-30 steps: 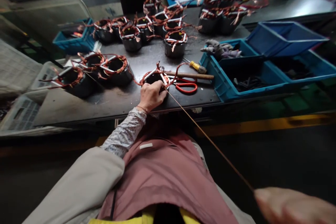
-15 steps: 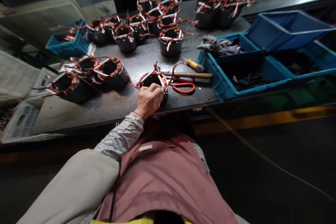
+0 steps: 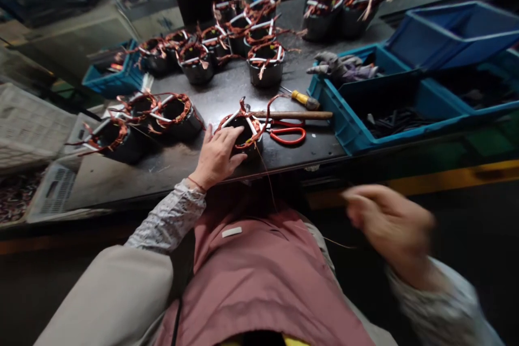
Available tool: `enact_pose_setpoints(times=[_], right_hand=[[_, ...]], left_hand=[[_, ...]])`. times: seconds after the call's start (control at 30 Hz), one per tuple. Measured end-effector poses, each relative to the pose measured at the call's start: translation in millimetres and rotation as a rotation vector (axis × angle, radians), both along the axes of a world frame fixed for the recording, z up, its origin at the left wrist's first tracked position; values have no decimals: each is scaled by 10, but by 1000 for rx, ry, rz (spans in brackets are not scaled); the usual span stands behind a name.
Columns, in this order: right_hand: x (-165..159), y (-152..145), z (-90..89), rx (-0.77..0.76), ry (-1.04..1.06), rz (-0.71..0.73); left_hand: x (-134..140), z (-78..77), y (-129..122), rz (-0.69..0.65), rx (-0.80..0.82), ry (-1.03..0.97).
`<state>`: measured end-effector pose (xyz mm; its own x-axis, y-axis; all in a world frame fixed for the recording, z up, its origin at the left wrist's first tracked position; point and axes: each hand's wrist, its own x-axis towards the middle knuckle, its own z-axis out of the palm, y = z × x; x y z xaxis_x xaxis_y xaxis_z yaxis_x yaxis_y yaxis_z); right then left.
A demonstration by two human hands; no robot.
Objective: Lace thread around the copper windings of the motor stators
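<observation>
Copper (image 3: 255,139) tops one cylinder (image 3: 253,153) under spread, empty left hand (image 3: 217,157); right hand (image 3: 391,221) curled, grip unclear.

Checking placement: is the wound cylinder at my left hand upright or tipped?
Upright: the wound cylinder stands on the bench, opening facing up.

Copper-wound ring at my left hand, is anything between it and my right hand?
Nothing solid that I can see. Only a thin thread hangs from the ring into the gap before your right hand, which is blurred. The red-handled scissors lie beside the ring, off that path.
</observation>
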<state>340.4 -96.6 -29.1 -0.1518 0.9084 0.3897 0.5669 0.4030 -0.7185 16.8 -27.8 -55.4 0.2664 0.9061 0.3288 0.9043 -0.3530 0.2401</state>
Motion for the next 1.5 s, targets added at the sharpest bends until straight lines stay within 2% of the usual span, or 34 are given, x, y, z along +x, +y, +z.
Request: enact_pose_setpoints(times=[0.07,0.17,0.27,0.33,0.4,0.47,0.6,0.7,0.77,0.9,1.07,1.17,1.27,1.37,1.5], right_hand=[[-528,261,-160,-35,53,158],[-1133,504,-314,24,86,242],[-1383,586,-369,-50,79,299],[-1406,593,-374,-108,90,343],[-1378,586,-379,-143,121,385],[-1336,575,-400,-107,134,363],[-1285,562,-489,188,0,139],[-1296,567,-546,316,-126,91],[-1315,571,-567,332,-169,84],[-1323,545,-580,318,-163,100],[-1333,505,-611,324,-147,65],[-1400,562,-648,330,-151,63],[-1481,682,-647,284,-112,51],[-1520,792,-607,210,-72,38],[-1518,816,-582,145,-67,55]], left_hand=[[-115,38,-59,13,0,-39],[-186,88,-139,-31,74,-184],[-155,108,-168,-243,100,-181],[-127,101,-149,-380,109,-95],[-117,98,-103,-412,139,-31],[-130,118,-33,-397,135,-12],[-199,174,165,-232,78,-67],[-247,119,303,-187,13,-149],[-259,42,355,-220,-8,-168],[-223,-76,373,-170,56,-177],[-107,-143,318,-130,148,-167],[-50,-149,263,-108,151,-139],[-59,-45,260,-151,42,-122],[-108,168,357,-273,-126,-118],[-97,399,526,-322,-329,108]])
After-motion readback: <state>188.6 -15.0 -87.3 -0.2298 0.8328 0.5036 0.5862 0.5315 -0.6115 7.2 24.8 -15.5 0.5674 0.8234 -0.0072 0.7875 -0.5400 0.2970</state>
